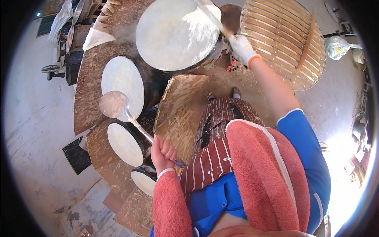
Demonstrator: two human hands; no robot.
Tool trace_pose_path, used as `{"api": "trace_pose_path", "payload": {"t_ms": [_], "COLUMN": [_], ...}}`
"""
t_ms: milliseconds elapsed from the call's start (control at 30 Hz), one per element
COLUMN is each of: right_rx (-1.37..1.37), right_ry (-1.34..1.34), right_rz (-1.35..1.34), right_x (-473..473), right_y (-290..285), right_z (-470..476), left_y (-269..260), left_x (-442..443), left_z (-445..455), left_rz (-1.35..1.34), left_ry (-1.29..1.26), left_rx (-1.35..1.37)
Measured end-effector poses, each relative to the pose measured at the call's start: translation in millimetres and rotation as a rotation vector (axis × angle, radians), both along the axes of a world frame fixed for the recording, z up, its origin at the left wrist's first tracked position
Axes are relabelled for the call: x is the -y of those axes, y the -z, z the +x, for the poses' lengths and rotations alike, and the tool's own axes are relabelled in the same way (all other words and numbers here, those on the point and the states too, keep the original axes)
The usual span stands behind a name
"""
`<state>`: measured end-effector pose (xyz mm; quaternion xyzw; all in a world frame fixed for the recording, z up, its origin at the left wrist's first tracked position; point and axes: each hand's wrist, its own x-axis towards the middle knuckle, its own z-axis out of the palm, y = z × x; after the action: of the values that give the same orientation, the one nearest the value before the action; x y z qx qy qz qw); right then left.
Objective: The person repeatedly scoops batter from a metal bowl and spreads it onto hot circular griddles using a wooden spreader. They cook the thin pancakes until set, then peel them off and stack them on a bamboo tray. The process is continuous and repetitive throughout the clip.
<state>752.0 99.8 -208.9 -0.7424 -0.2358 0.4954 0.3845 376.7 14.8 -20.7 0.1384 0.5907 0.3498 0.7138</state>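
Observation:
My left hand grips the handle of a metal ladle. Its round bowl overlaps the edge of a pale, drum-like round surface. A white cotton work glove with an orange cuff covers my right hand, which holds a long flat stick. The stick reaches over the right part of a large, taut white round surface. Below the stick that surface looks bright and streaked; whether a thin sheet lies there I cannot tell. Steam drifts at its left edge.
Two smaller pale round tops follow down the left. A brown worn board curves between them and my apron. To the right is a round slatted rack with a loose wooden slat. White cloth lies upper left.

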Motion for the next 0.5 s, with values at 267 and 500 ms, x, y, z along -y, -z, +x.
{"api": "trace_pose_path", "payload": {"t_ms": [267, 500], "right_rx": [0.172, 0.453], "right_ry": [0.089, -0.067], "right_rz": [-0.161, -0.086], "right_x": [100, 37], "right_y": [6, -36], "right_z": [-30, -79], "left_y": [37, 72], "left_x": [-43, -123], "left_z": [-6, 68], "left_rz": [-0.013, -0.499], "left_ry": [0.183, 0.423], "left_rx": [0.059, 0.56]}}
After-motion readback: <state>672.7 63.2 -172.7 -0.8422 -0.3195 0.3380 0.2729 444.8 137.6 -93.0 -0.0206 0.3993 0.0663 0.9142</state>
